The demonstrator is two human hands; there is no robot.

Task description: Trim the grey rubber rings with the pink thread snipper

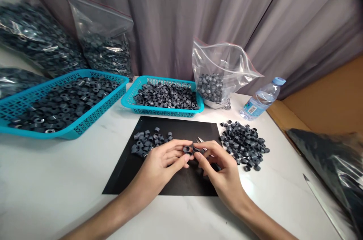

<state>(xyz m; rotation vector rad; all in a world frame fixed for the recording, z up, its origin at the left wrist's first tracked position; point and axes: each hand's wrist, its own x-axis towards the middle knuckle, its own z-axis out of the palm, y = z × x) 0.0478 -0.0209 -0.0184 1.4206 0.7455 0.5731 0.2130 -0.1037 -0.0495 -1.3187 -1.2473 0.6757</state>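
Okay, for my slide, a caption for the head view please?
Two hands hold small dark rings above a black mat.

Evenly bright indoor light; white glare on surface (253, 194) at right; highlights on plastic bags (106, 56); edges stretched, soft; top-right corner dark.

Over the black mat (121, 179), both forearms reach in from the near side, bare and angled toward each other. The left hand (163, 160) and right hand (224, 172) nearly meet above the mat's middle, wrists just beyond its near edge or over it. On each, thumb and index finger come together in a pinch, the other fingers curled loosely.
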